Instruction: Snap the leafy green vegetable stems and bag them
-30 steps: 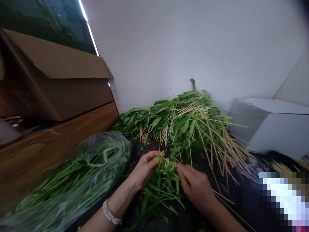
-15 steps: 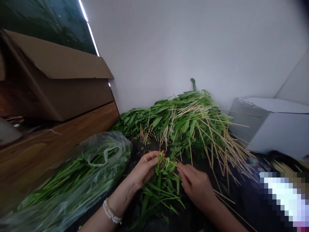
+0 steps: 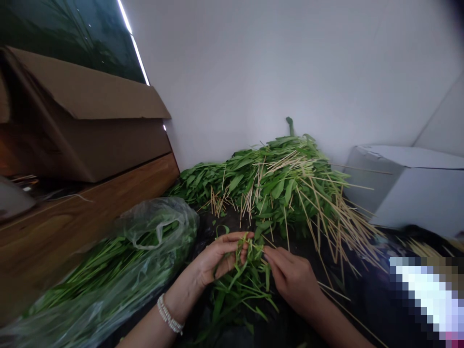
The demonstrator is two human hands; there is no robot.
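1. In the head view, the bare left hand [image 3: 223,253] reaches in from the bottom. A white beaded bracelet [image 3: 168,315] goes around its wrist.
2. The left hand is softly curled, with a gap between thumb and palm. Its fingertips hold the top of a loose bunch of thin green leafy stems [image 3: 250,253].
3. The bare right hand [image 3: 293,278] pinches tight at the right edge of the bunch. I cannot tell if a stick is between its fingers too.
4. The bunch is between the two hands, low in the middle. Its leaves hang down over a dark plastic sheet [image 3: 208,226].
5. Behind the hands is a big heap of green leaves [image 3: 232,171] near a plain white wall [image 3: 246,72]. Many thin pale wooden sticks [image 3: 350,229] poke out of it, mostly on the right side.
6. To the left lies a see-through plastic bag [image 3: 145,210] with long green stems inside.
7. Past it, a brown cardboard box [image 3: 119,147] sits on a brown wooden ledge [image 3: 145,181].
8. A white box [image 3: 420,193] stands at the far right.
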